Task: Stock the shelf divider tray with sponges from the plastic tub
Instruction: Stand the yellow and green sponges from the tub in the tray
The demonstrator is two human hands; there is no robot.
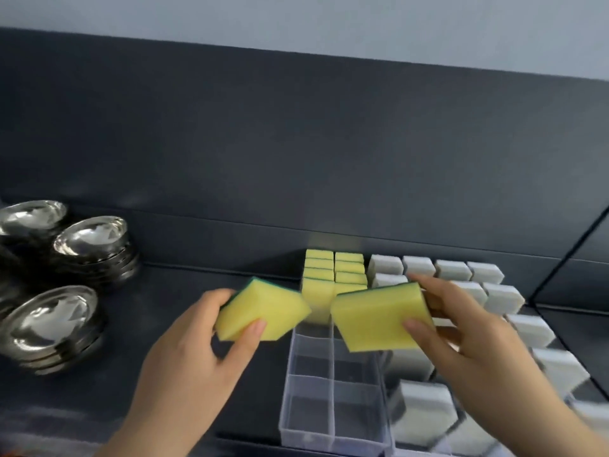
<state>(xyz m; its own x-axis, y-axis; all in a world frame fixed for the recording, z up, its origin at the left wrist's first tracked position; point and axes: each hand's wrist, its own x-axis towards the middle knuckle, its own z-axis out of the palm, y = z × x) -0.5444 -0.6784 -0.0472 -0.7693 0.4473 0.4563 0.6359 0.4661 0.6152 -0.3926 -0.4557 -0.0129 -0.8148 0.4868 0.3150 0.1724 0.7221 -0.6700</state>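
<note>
Dark shelf [171, 291]: tray [332, 394] rear is stocked with sponges [333, 275], front cells unfilled; one sponge [263, 311] is pinched by left hand [184, 351], another by right hand [478, 331].

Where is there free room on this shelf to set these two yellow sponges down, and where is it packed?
Free: the near compartments of the clear divider tray, in front of the standing yellow sponges, and the dark shelf between the tray and the steel bowls. Packed: the tray's back end and the white sponges to its right.

near tray compartments [333, 400] open, yellow sponges [334, 275] behind, white sponges [425, 404] right
</note>
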